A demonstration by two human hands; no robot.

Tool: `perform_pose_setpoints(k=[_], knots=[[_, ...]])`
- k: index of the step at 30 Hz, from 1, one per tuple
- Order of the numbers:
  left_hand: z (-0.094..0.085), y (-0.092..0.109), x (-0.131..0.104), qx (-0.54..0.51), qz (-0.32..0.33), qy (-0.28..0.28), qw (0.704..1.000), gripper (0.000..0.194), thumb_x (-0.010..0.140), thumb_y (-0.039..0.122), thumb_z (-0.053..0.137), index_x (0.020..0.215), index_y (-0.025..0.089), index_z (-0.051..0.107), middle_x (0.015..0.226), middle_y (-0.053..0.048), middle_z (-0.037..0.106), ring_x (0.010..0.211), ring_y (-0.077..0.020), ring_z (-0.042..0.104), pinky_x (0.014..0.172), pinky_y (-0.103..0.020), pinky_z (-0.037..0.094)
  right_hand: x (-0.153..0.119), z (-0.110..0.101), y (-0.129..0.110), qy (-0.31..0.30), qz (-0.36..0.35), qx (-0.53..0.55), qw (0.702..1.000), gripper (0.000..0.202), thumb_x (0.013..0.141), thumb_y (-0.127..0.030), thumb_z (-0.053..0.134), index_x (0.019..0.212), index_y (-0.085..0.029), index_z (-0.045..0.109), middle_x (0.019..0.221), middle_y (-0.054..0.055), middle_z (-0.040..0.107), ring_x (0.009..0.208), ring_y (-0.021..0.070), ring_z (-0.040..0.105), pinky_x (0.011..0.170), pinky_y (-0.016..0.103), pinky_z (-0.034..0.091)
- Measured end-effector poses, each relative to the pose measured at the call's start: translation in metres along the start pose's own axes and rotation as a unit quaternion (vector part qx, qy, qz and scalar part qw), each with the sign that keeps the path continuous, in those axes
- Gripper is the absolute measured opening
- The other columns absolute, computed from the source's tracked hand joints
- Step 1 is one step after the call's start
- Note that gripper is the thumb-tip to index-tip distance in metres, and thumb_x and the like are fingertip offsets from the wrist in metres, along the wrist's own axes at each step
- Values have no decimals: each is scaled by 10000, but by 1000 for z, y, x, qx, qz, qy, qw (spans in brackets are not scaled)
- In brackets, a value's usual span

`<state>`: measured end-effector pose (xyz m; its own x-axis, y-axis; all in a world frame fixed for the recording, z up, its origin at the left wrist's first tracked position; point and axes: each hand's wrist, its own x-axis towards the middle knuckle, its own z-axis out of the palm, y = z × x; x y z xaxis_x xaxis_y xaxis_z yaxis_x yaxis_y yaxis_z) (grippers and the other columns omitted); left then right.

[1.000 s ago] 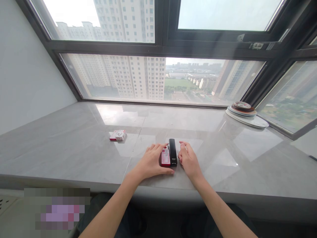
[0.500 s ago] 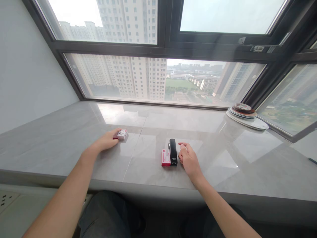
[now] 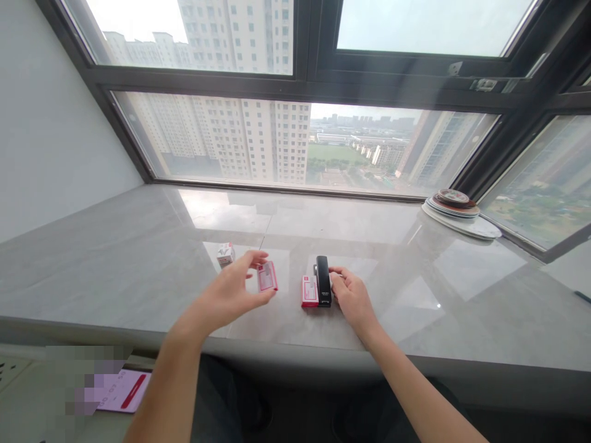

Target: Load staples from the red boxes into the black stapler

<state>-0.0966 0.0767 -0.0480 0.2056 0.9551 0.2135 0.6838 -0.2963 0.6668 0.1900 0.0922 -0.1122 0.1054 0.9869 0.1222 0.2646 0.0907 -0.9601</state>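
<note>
My left hand (image 3: 226,296) pinches a small red-and-white staple box (image 3: 266,277) between thumb and fingers, a little left of the middle of the counter. Behind that hand, a small white-and-grey box (image 3: 226,253) sits on the counter. A black stapler (image 3: 323,283) stands with its length pointing away from me. Against its left side rests another red-and-white staple box (image 3: 309,291). My right hand (image 3: 351,298) is at the stapler's right side, fingers curled and touching it; the stapler hides part of the fingertips.
The glossy grey stone counter (image 3: 406,258) runs along a dark-framed window. Several stacked plates (image 3: 455,212) occupy its far right corner. A dark thin object (image 3: 582,299) lies at the right edge. Below left, a phone-like screen (image 3: 124,391) rests on a pale surface.
My left hand has moved right with the red-and-white staple box, leaving the white-and-grey box behind. My right hand has come up against the stapler. The phone-like screen has come into view.
</note>
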Motion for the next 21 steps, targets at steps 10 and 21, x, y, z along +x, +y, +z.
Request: perform_pose_setpoints(k=[10, 21], knots=[[70, 36, 28, -73, 98, -83, 989, 536, 781, 378, 784, 1273, 294, 591, 1254, -53, 672, 1173, -298, 639, 998, -442, 528, 2, -2, 3, -28, -29, -57, 998, 564, 933, -542, 566, 1295, -135, 712, 610, -36, 532, 595, 154, 479, 599, 269, 394], [78, 29, 25, -78, 103, -90, 988, 774, 746, 490, 851, 1436, 346, 533, 1350, -47, 641, 1185, -287, 629, 988, -407, 534, 1, -3, 0, -35, -34, -58, 997, 544, 942, -541, 556, 1279, -141, 708, 579, -50, 481, 566, 147, 442, 592, 270, 383]])
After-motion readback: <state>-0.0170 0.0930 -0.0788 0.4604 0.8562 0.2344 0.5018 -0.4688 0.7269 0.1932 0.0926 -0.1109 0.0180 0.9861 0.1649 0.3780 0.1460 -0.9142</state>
